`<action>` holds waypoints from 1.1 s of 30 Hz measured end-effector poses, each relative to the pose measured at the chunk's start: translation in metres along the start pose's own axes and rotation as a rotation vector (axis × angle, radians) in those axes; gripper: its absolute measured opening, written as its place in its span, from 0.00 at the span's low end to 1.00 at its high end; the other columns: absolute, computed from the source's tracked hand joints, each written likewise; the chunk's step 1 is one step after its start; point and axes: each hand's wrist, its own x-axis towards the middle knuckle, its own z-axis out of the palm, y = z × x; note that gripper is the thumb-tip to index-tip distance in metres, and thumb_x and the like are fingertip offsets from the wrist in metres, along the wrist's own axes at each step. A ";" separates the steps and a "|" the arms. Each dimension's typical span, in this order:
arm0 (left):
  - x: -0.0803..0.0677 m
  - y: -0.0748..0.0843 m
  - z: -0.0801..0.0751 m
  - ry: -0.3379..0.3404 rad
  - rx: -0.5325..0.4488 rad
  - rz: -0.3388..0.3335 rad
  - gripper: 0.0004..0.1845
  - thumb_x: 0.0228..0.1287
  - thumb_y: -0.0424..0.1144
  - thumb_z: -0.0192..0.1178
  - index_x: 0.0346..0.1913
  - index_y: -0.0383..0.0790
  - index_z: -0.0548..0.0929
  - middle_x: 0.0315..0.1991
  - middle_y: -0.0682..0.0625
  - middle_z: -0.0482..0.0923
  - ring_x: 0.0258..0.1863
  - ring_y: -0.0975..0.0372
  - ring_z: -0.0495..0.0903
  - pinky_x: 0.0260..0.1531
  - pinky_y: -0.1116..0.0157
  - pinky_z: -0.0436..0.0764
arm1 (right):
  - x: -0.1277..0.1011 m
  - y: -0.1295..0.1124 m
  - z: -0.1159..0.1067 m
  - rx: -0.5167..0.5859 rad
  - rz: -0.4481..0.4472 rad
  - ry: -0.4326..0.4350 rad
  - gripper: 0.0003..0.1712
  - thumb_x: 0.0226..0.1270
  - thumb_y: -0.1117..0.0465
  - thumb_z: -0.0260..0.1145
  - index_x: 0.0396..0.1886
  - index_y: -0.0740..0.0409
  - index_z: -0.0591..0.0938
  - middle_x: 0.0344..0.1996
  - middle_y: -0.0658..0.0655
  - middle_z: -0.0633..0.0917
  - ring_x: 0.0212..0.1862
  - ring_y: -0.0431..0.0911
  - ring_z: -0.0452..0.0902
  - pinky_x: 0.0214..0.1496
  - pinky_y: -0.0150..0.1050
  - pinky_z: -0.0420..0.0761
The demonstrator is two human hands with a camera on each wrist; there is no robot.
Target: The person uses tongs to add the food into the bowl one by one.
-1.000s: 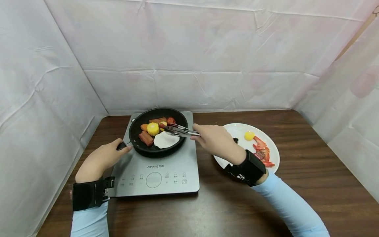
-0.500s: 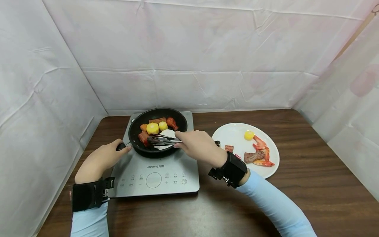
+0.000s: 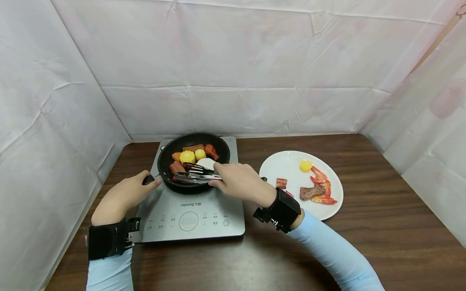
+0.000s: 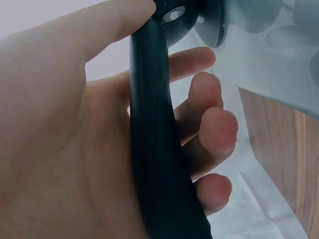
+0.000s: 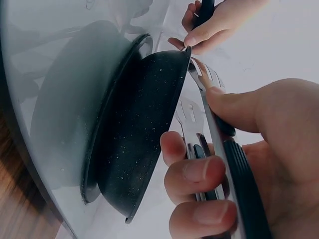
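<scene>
Two hands worked: my left hand (image 3: 121, 197) gripped the round black pan's (image 3: 171, 154) smooth handle (image 4: 158, 149); my right hand (image 3: 238, 182) squeezed slotted steel tongs (image 3: 193, 174) over it.

- Tongs (image 3: 194, 174) tips: can't tell if they hold food.
- White egg (image 3: 207, 163) partly behind tongs.
- Right hand (image 3: 238, 182) hides plate (image 3: 291, 161) edge.
- Pan handle (image 4: 157, 149) cut off at the bottom in left wrist view.

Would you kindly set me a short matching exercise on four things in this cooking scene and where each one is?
Things:
1. pan handle
2. tongs
3. prawn
4. frying pan

Places:
A. on the white plate
B. on the induction cooker
C. in the left hand
D. in the right hand

Pairs: 1-C, 2-D, 3-A, 4-B
</scene>
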 end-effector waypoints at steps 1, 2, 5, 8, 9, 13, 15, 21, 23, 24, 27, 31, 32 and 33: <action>0.000 0.000 0.000 0.001 0.001 0.003 0.43 0.79 0.65 0.40 0.76 0.29 0.57 0.67 0.22 0.69 0.62 0.31 0.75 0.52 0.35 0.77 | -0.001 0.000 0.000 0.002 0.003 0.001 0.22 0.76 0.39 0.59 0.46 0.53 0.77 0.25 0.48 0.80 0.29 0.44 0.80 0.25 0.42 0.76; 0.000 0.001 -0.001 0.001 0.001 0.006 0.43 0.79 0.65 0.40 0.76 0.29 0.58 0.67 0.22 0.70 0.62 0.32 0.76 0.52 0.35 0.77 | -0.001 0.001 0.000 0.003 0.005 0.002 0.22 0.76 0.39 0.59 0.47 0.54 0.77 0.26 0.48 0.81 0.30 0.44 0.80 0.25 0.43 0.77; 0.001 0.002 -0.001 0.000 0.003 0.016 0.42 0.79 0.64 0.40 0.76 0.29 0.58 0.66 0.23 0.71 0.59 0.33 0.78 0.49 0.38 0.79 | -0.003 0.002 0.001 0.004 0.013 0.013 0.23 0.76 0.38 0.59 0.48 0.54 0.77 0.28 0.49 0.82 0.31 0.45 0.80 0.26 0.43 0.77; 0.003 0.002 -0.001 -0.006 0.001 0.018 0.42 0.79 0.64 0.40 0.75 0.29 0.59 0.65 0.23 0.72 0.55 0.36 0.80 0.45 0.42 0.80 | -0.008 0.003 0.002 0.001 0.023 0.030 0.24 0.75 0.38 0.60 0.46 0.54 0.77 0.28 0.49 0.82 0.28 0.45 0.79 0.25 0.42 0.76; 0.003 0.003 -0.001 -0.007 0.002 0.017 0.42 0.79 0.64 0.40 0.75 0.29 0.59 0.65 0.23 0.72 0.55 0.36 0.80 0.45 0.42 0.80 | -0.009 0.003 0.003 0.001 0.026 0.036 0.24 0.75 0.38 0.60 0.46 0.54 0.77 0.28 0.49 0.81 0.28 0.45 0.79 0.24 0.42 0.75; 0.004 0.003 -0.001 -0.005 0.004 0.006 0.43 0.79 0.65 0.40 0.76 0.29 0.58 0.66 0.22 0.70 0.59 0.33 0.78 0.50 0.38 0.79 | -0.016 0.005 0.004 -0.002 0.040 0.065 0.24 0.74 0.38 0.61 0.45 0.54 0.77 0.26 0.48 0.80 0.26 0.45 0.78 0.24 0.42 0.74; 0.005 0.003 0.000 -0.004 0.005 0.006 0.43 0.79 0.65 0.40 0.75 0.29 0.58 0.66 0.23 0.71 0.58 0.33 0.78 0.50 0.37 0.79 | -0.018 0.006 0.004 -0.004 0.046 0.071 0.24 0.74 0.38 0.61 0.46 0.54 0.77 0.25 0.48 0.79 0.26 0.45 0.79 0.24 0.41 0.74; 0.007 0.003 0.001 -0.001 -0.004 0.018 0.40 0.79 0.64 0.41 0.73 0.30 0.62 0.60 0.25 0.76 0.43 0.46 0.80 0.36 0.51 0.79 | -0.021 0.009 0.004 -0.002 0.053 0.076 0.24 0.74 0.38 0.61 0.45 0.54 0.77 0.23 0.47 0.78 0.26 0.44 0.79 0.23 0.41 0.73; 0.007 0.003 0.001 0.003 -0.006 0.022 0.40 0.79 0.64 0.41 0.73 0.30 0.62 0.60 0.25 0.76 0.43 0.46 0.80 0.36 0.51 0.79 | -0.022 0.009 0.004 0.005 0.054 0.079 0.24 0.74 0.38 0.62 0.45 0.54 0.77 0.23 0.47 0.77 0.25 0.43 0.78 0.23 0.41 0.72; 0.007 0.003 0.001 0.004 -0.006 0.020 0.41 0.79 0.64 0.41 0.73 0.30 0.61 0.61 0.25 0.75 0.45 0.43 0.81 0.38 0.48 0.80 | -0.022 0.010 0.004 0.013 0.054 0.077 0.24 0.74 0.38 0.62 0.45 0.54 0.77 0.23 0.47 0.77 0.25 0.43 0.78 0.23 0.40 0.72; 0.006 0.001 0.002 0.001 0.002 0.011 0.42 0.79 0.65 0.40 0.74 0.28 0.60 0.64 0.23 0.72 0.53 0.36 0.80 0.45 0.41 0.81 | -0.023 0.010 0.005 0.042 0.053 0.059 0.24 0.74 0.38 0.62 0.47 0.55 0.77 0.23 0.47 0.77 0.25 0.42 0.76 0.22 0.38 0.70; 0.004 -0.002 0.002 -0.004 0.024 0.005 0.45 0.79 0.66 0.39 0.75 0.26 0.58 0.67 0.21 0.68 0.61 0.31 0.75 0.50 0.36 0.79 | -0.024 0.010 0.008 0.072 0.057 0.042 0.25 0.74 0.38 0.62 0.48 0.55 0.78 0.24 0.46 0.77 0.25 0.41 0.75 0.21 0.37 0.69; 0.004 -0.003 0.002 -0.003 0.028 0.007 0.45 0.79 0.66 0.38 0.75 0.26 0.57 0.67 0.21 0.68 0.62 0.30 0.74 0.51 0.35 0.78 | -0.025 0.010 0.009 0.074 0.061 0.041 0.25 0.74 0.38 0.62 0.48 0.55 0.78 0.25 0.46 0.77 0.25 0.40 0.75 0.21 0.37 0.69; 0.004 -0.003 0.002 -0.002 0.031 0.008 0.45 0.79 0.66 0.38 0.75 0.26 0.58 0.67 0.21 0.68 0.62 0.30 0.75 0.50 0.35 0.78 | -0.025 0.010 0.009 0.075 0.065 0.041 0.25 0.74 0.37 0.61 0.48 0.55 0.78 0.25 0.46 0.77 0.25 0.40 0.76 0.22 0.37 0.69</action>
